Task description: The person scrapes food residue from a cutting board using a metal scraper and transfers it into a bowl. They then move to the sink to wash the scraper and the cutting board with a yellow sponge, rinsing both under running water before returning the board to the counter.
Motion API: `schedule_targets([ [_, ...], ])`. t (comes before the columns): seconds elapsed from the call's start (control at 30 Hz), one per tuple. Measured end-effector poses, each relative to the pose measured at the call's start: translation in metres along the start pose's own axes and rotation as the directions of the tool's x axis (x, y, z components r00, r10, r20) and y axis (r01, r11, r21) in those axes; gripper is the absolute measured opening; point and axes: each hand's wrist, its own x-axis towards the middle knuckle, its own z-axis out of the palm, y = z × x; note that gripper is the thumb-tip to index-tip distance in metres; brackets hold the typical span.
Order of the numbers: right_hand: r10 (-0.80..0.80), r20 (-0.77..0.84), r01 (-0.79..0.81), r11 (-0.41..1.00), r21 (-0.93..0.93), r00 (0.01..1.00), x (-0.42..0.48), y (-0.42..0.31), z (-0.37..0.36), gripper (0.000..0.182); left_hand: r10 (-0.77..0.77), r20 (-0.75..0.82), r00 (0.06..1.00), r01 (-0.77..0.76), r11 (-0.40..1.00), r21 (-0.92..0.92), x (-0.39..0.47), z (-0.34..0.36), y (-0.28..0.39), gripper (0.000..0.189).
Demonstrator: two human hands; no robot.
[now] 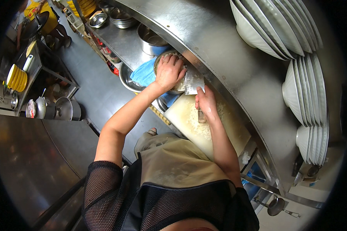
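Observation:
My right hand (206,101) grips the handle of a Chinese cleaver (194,83), its broad blade tilted at the rim of a metal bowl (177,91). Chopped white pieces (179,85) fill this bowl. Over them is my left hand (170,71), palm down with fingers spread, its thumb side close to the blade; what lies under the palm is hidden. Below the cleaver, a whitish cutting board (185,115) carries scattered chopped bits (201,127). A blue cloth (144,72) lies against the bowl's left side.
A steel shelf (219,52) overhangs the board's far side, bearing stacked white bowls (303,92). Beyond my bowl stand a steel pot (153,40) and nested metal bowls (122,18). Left across the aisle are pots (68,108) and yellow bowls (16,78). A person in a yellow apron (46,17) holds a wok.

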Motion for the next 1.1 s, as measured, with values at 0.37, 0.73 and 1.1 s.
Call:
schedule_targets([
  [0.37,-0.008,-0.045,0.001,0.988,-0.156,0.999,-0.024,0.013,-0.046,0.034,-0.034,0.092,0.995,0.026,0.996,0.085,-0.011,0.016,-0.026,0.053],
  [0.73,0.068,-0.195,-0.054,0.996,0.074,0.978,-0.094,0.055,-0.097,0.021,0.003,0.441,0.898,-0.073,0.987,0.141,-0.004,-0.017,0.009,0.072],
  [1.1,0.180,-0.385,-0.043,0.940,0.337,0.905,-0.186,0.153,-0.136,0.021,0.275,0.299,0.914,-0.007,0.747,-0.665,-0.015,0.054,0.155,0.028],
])
